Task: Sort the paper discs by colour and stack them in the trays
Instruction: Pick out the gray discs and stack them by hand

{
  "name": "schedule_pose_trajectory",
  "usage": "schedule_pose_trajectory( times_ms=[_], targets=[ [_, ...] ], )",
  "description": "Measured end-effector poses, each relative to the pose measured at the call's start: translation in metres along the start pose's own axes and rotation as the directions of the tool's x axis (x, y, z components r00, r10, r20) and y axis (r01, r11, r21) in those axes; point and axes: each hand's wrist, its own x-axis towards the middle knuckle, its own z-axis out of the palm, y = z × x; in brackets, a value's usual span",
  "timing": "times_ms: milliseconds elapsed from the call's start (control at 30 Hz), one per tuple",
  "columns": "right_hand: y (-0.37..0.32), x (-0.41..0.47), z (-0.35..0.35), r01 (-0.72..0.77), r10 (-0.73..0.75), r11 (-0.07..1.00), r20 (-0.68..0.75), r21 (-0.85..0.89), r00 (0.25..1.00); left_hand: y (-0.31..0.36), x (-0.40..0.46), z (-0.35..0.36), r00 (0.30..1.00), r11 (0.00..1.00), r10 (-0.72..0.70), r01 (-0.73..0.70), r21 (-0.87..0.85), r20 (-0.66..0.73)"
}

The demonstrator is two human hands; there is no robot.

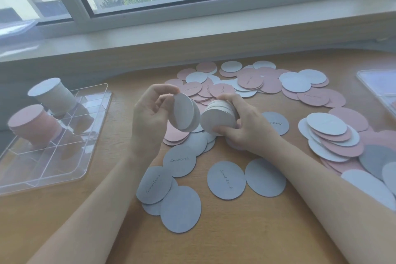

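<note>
My left hand (150,111) pinches a few white paper discs (184,113) by their edge, held upright above the desk. Right beside it, my right hand (246,122) grips a thicker stack of white discs (218,120), tilted toward the left hand. Loose pink discs (249,80) and white discs (295,84) lie scattered behind and to the right. Several grey-blue discs (226,180), some printed "Good Luck", lie in front. A clear divided tray (64,169) at the left holds a tall white stack (51,96) and a pink stack (32,124).
A second clear tray (379,88) shows partly at the right edge. A mixed heap of pink, white and grey discs (334,141) lies near my right forearm. A window sill (192,34) runs along the back of the wooden desk (235,238).
</note>
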Motion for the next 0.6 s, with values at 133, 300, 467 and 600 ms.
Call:
schedule_pose_trajectory(
  times_ms=[133,300,467,600],
  targets=[
    [-0.001,0.000,-0.001,0.000,0.001,1.000,0.008,-0.010,1.000,-0.004,-0.011,0.015,1.000,0.995,0.005,-0.006,0.103,0.014],
    [-0.002,0.001,0.000,-0.001,0.002,1.000,0.037,-0.029,0.999,-0.006,-0.019,0.030,0.971,0.914,0.236,-0.211,0.346,-0.031],
    [-0.007,-0.001,0.001,0.039,-0.036,0.998,0.055,-0.046,0.998,-0.009,-0.018,0.032,0.963,0.912,0.269,-0.262,0.314,0.022],
    [-0.008,-0.004,0.000,0.078,-0.076,0.995,0.043,-0.057,0.996,-0.012,-0.016,0.027,0.962,0.931,0.266,-0.272,0.245,0.060]
  ],
)
